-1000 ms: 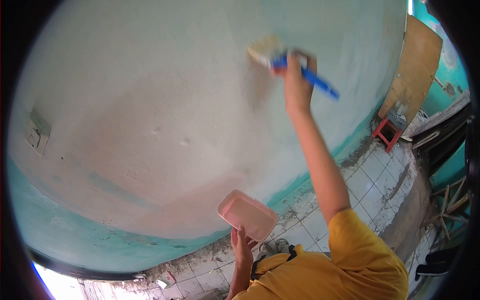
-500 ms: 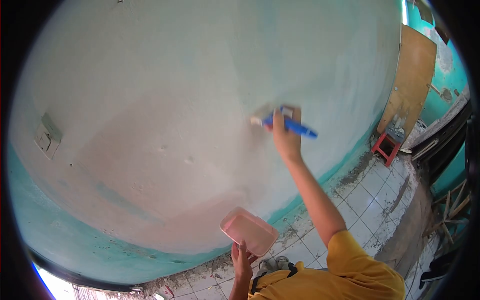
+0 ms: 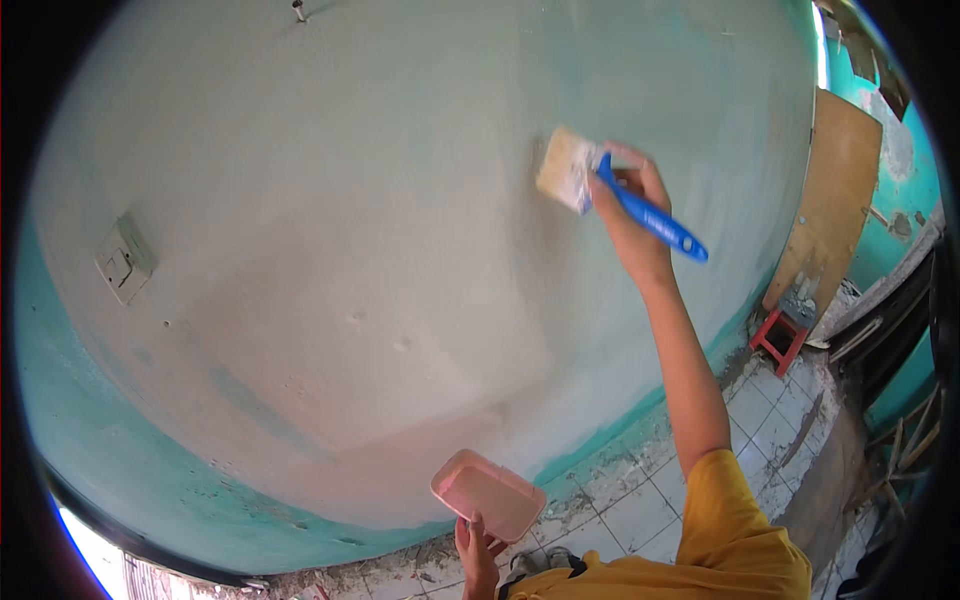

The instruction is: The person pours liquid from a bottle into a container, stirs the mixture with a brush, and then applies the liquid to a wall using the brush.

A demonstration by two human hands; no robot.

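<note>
My right hand (image 3: pixel 632 205) grips a paintbrush (image 3: pixel 648 212) by its blue handle, up in front of the wall. The wide, pale bristles are smeared with white paint and point up and left, close to the wall (image 3: pixel 400 260). That wall is coated in whitish paint, with turquoise showing along its lower part. Low in the view, my left hand (image 3: pixel 478 545) holds a pink plastic tub (image 3: pixel 490 495) from below, thumb on its near side. Pinkish paint shows inside the tub.
A light switch (image 3: pixel 124 262) sticks out of the wall at left, and a small peg (image 3: pixel 298 10) at the top. On the right, a red stool (image 3: pixel 778 342) stands by a wooden board (image 3: pixel 835 190). White floor tiles (image 3: pixel 640 515) carry debris.
My right hand has moved up and to the right with the paintbrush, whose bristles now show broadside. The left hand still holds the tub, slightly lower and further left in view.
</note>
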